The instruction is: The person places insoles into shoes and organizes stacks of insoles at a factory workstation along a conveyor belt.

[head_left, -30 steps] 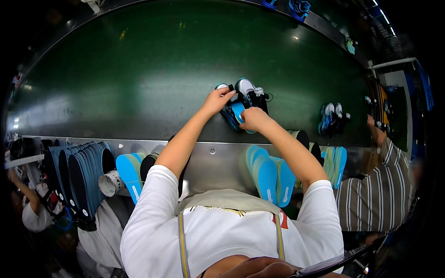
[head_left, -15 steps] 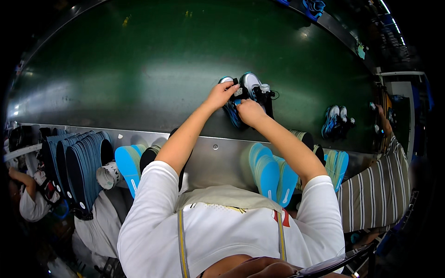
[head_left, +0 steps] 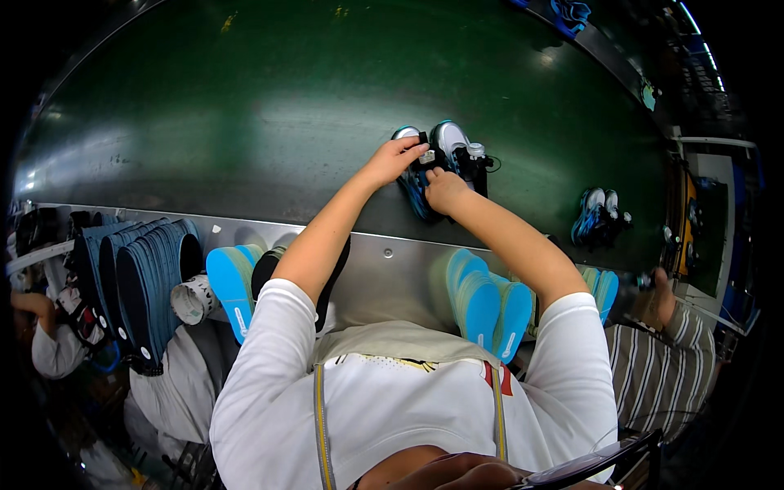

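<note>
Left hand [head_left: 394, 161] grips shoe [head_left: 416, 197]; right hand [head_left: 447, 193] touches it.

Toward three o'clock we see a second pair of shoes [head_left: 590, 215] on the green surface [head_left: 245, 122]. At one o'clock sits a blue item [head_left: 570, 14], probably footwear, though the dim rim leaves us unsure. We find a co-worker's striped shirt [head_left: 663, 382] at four, light grey cloth [head_left: 178, 388] at eight, and a white patterned roll [head_left: 193, 300] at half past eight.

Left shoe [head_left: 413, 194] partly behind right hand [head_left: 447, 193]
</note>
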Demonstrator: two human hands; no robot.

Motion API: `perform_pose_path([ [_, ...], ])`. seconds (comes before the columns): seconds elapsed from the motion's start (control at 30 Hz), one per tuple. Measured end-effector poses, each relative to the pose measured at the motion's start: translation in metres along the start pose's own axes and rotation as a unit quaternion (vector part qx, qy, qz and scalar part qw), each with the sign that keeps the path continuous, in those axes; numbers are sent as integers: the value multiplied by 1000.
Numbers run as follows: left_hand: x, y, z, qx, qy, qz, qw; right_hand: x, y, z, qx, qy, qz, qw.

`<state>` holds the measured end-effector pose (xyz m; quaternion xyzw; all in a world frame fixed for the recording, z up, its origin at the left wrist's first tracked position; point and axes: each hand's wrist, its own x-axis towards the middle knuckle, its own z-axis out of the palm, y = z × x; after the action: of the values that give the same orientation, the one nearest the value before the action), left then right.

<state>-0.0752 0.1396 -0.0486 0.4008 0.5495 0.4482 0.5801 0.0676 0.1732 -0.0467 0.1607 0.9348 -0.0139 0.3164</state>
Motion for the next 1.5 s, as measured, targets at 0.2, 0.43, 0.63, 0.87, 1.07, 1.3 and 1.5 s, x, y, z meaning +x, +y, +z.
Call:
perform_pose_path([
  [0.2,7,-21,8,-29,99,79,992,10,4,-10,-13,-30,-39,999],
  [0.43,13,-31,15,-31,139,90,986,4,2,-16,54,-65,-28,996],
  [0.63,0,-21,40,207,189,266,922,33,1,23,132,4,41,990],
  [0.87,-12,-26,34,325,146,401,844,37,-15,-21,150,-17,108,983],
  [1.07,-8,-32,34,274,176,329,887,43,-20,-20,177,-6,102,979],
  [1.3,-9,-26,0,296,141,323,888,52,-11,-37,231,1,97,968],
  [1.5,-17,-29,1,335,173,265,887,42,-17,-42,175,-36,47,983],
])
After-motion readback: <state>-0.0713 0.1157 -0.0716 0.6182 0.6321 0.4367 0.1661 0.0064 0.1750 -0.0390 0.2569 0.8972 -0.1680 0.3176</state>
